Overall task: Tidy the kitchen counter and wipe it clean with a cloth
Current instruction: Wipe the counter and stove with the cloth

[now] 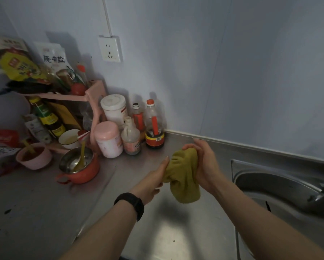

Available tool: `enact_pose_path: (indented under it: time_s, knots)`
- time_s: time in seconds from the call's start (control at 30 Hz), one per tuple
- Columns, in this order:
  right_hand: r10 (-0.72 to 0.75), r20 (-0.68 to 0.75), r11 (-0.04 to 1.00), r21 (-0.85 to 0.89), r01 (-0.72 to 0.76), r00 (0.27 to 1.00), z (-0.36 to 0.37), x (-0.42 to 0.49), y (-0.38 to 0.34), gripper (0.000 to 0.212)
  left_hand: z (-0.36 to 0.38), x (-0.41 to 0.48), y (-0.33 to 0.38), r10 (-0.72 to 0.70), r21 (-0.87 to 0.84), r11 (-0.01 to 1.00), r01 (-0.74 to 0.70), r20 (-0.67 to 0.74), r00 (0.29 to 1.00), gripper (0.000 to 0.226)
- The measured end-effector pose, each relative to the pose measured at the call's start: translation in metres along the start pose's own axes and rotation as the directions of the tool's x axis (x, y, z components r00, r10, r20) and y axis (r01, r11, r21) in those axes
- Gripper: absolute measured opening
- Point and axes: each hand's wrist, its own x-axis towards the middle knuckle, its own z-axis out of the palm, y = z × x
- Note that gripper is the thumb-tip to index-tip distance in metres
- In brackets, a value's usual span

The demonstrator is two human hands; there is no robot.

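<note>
An olive-yellow cloth (pixel 183 177) is bunched up and held in the air above the steel counter (pixel 120 194), between both hands. My left hand (pixel 153 181) grips its left side, with a black watch on that wrist. My right hand (pixel 204 162) curls round its top and right side. The cloth's lower end hangs loose below the hands.
A steel sink (pixel 281 192) with a tap lies to the right. Sauce bottles (pixel 154 124), a pink jar (pixel 108 139), an orange pot with a spoon (pixel 78 166), a pink bowl (pixel 34 156) and a pink rack (pixel 93 94) full of packets crowd the back left corner.
</note>
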Motion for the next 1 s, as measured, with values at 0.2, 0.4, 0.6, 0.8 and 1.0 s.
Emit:
enact_pose_path:
  time_s: [0.2, 0.4, 0.6, 0.8, 1.0]
  knots:
    - [-0.205, -0.004, 0.835, -0.523, 0.173, 0.979, -0.011, 0.026, -0.003, 0.017, -0.002, 0.015, 0.014, 0.334, -0.224, 0.897, -0.381, -0.222, 0.916, 0.02]
    - [-0.268, -0.003, 0.786, -0.579, 0.216, 0.963, -0.042, 0.035, 0.013, 0.031, -0.025, 0.009, 0.026, 0.588, 0.104, 0.801, -0.589, -0.322, 0.742, 0.023]
    - [0.022, -0.027, 0.586, -0.809, -0.035, 0.999, -0.079, 0.034, 0.069, 0.031, -0.036, 0.029, -0.036, 0.381, 0.458, 0.856, -0.24, -0.244, 0.892, 0.033]
    - [-0.055, -0.016, 0.124, -0.992, -0.009, 0.998, -0.086, 0.041, 0.095, 0.023, -0.029, 0.046, -0.075, 0.281, 0.46, 0.887, -0.034, -0.481, 0.83, 0.079]
    - [0.048, 0.393, -0.236, -0.889, 0.393, 0.918, -0.076, 0.063, 0.13, 0.046, -0.028, 0.053, -0.102, 0.285, 0.434, 0.9, -0.037, -0.523, 0.803, 0.062]
